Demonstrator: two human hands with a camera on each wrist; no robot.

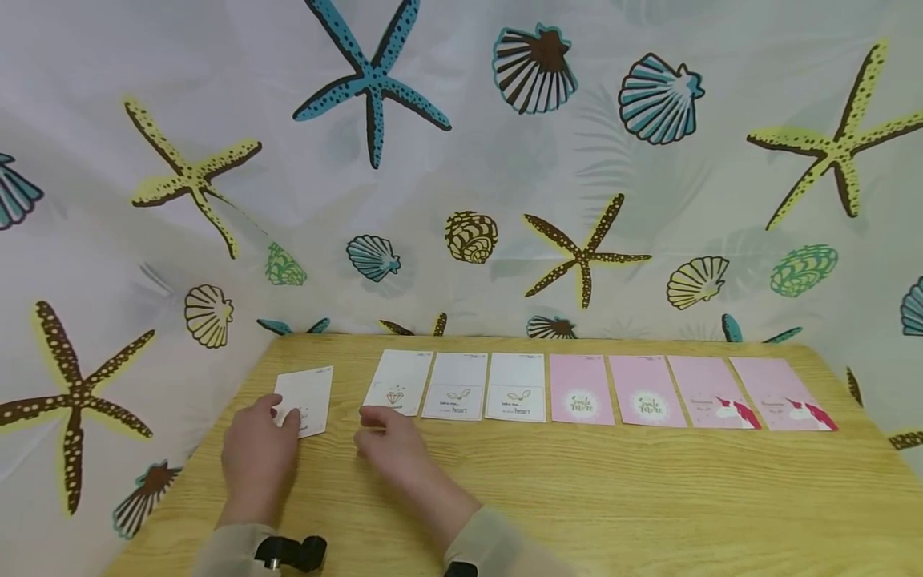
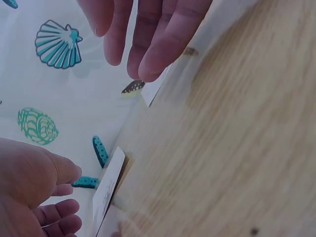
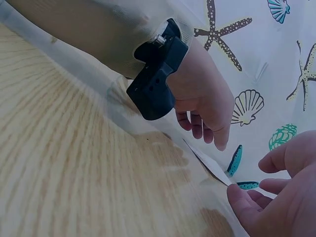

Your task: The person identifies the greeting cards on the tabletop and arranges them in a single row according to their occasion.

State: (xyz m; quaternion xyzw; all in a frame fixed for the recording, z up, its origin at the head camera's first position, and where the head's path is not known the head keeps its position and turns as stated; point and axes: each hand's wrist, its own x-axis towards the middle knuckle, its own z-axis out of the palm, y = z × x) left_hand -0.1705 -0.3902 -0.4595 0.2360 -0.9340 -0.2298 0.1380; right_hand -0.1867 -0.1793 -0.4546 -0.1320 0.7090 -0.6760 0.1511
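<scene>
A white greeting card with a small printed drawing (image 1: 315,393) lies at a slight tilt at the left of the table. My left hand (image 1: 258,449) is at its lower left corner, with the thumb over the printed part. In the left wrist view, the left hand (image 2: 29,192) has loosely bent fingers beside the white card (image 2: 109,182); whether they touch it is unclear. My right hand (image 1: 395,449) is at the lower edge of another white card with a diamond print (image 1: 401,381). Its fingers are loosely bent, and in the right wrist view the right hand (image 3: 281,197) holds nothing.
To the right, a row continues with two white "heart" cards (image 1: 456,377), two pink "smile more" cards (image 1: 581,377) and two pink unicorn cards (image 1: 703,381). They lie on a wooden table (image 1: 577,497). A sea-patterned cloth (image 1: 447,184) hangs behind.
</scene>
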